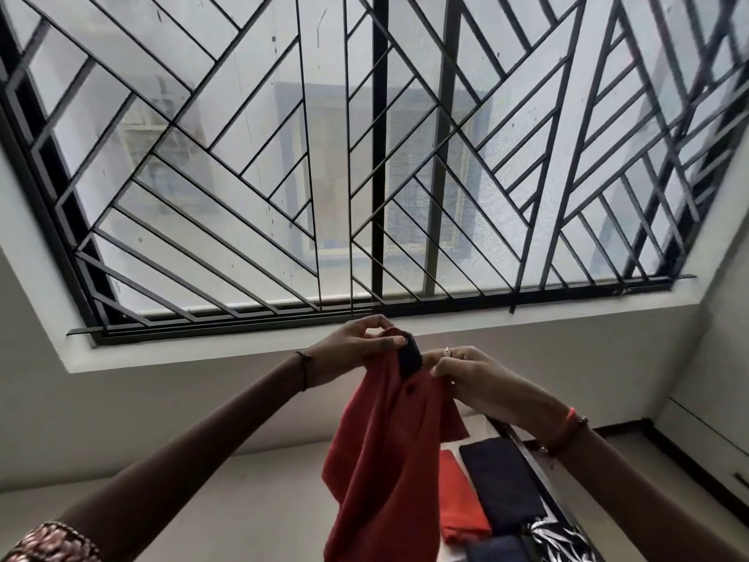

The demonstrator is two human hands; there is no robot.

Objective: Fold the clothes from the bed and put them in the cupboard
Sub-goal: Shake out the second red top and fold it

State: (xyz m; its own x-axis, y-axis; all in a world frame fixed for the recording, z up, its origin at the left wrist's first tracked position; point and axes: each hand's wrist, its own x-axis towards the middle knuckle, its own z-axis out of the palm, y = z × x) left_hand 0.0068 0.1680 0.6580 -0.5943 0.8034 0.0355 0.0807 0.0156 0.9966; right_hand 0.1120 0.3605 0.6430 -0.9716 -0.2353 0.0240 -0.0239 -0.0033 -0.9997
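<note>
A red garment with a dark collar patch hangs in the air in front of me, below the window. My left hand pinches its top edge at the left of the collar. My right hand, with a ring on one finger, pinches the top edge at the right. Both arms are stretched forward and up, and the cloth drops down between them. Below on the bed lie folded clothes: an orange piece, a dark navy piece and a black-and-white patterned piece.
A large window with a black diagonal metal grille fills the wall ahead, above a white sill. The bed's dark frame edge runs at the right, with a white wall and dark skirting beyond.
</note>
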